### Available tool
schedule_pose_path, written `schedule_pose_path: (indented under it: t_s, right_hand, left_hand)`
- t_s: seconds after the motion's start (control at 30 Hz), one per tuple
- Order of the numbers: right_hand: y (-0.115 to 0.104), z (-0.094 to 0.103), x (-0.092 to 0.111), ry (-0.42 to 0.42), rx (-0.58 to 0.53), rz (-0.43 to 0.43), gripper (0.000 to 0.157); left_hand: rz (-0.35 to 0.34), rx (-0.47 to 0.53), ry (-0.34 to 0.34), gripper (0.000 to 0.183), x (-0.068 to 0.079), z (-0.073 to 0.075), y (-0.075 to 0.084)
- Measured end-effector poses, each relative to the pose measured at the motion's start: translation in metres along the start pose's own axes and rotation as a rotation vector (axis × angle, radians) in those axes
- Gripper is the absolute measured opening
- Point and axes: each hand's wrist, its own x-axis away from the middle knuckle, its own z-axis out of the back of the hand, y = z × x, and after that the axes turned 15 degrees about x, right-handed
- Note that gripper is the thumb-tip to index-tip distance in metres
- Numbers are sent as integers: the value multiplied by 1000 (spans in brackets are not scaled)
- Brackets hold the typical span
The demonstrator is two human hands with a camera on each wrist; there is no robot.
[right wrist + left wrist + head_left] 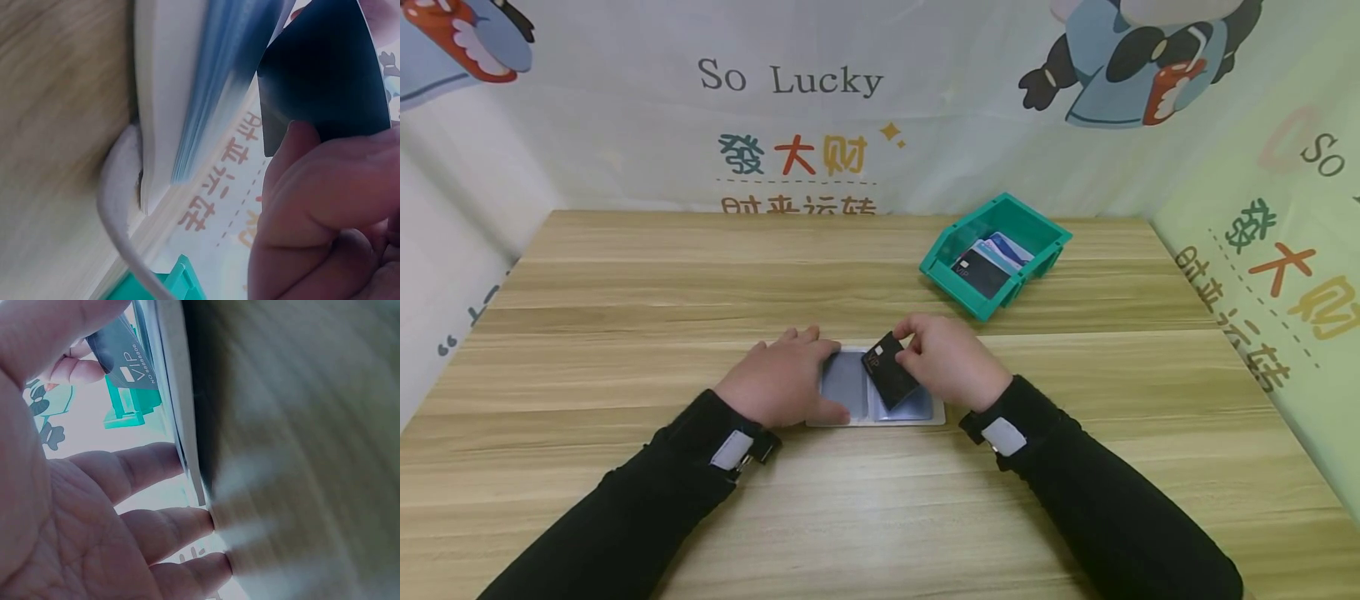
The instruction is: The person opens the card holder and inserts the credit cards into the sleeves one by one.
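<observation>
Right grip (957,362) pinching tilted card (890,377); might snag pocket (919,407) beneath. Left grip (784,381) holding booklet (847,385); might slip if slack.

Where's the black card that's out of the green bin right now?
In the head view, the black card is near centre, left of the green bin, pinched by the right hand over the right page of the open card holder.
</observation>
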Motion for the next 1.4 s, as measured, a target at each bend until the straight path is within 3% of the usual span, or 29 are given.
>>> schedule_pose_path:
  t_s: [0.8, 1.4]
  right_hand:
    - [-4, -6, 1, -9, 27, 44, 21]
    - [-18, -17, 1, 52, 212, 76, 30]
  left_hand:
    - [-1, 3, -25, 93, 1, 2, 0]
    - [-32, -24, -29, 97, 2, 0, 0]
